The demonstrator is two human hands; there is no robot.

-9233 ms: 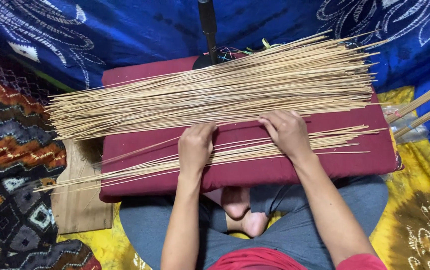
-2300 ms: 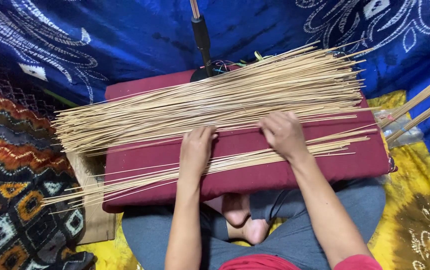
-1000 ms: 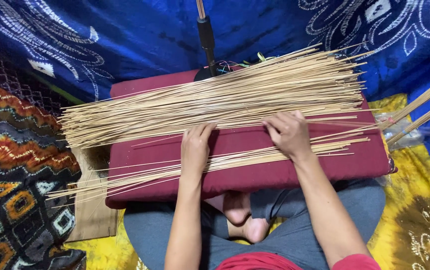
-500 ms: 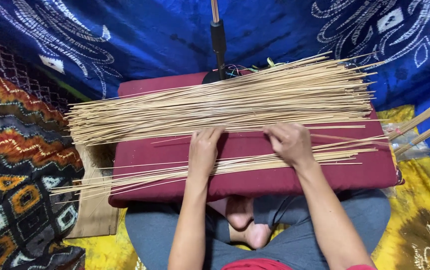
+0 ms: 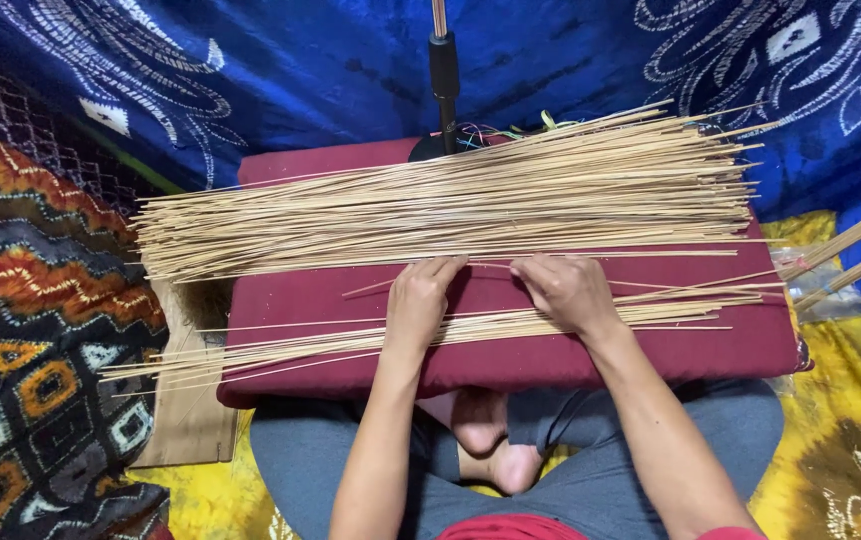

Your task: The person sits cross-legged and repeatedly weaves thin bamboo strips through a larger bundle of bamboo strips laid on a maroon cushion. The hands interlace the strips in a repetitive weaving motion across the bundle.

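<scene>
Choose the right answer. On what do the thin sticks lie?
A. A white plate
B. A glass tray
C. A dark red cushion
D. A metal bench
C: both the big pile of sticks and the smaller row under the left hand and right hand lie across a dark red cushion on the person's lap.

Probably a home floor workspace: patterned cloths (image 5: 40, 330), a maroon cushion (image 5: 510, 360), heaped thin sticks (image 5: 450, 205).
</scene>
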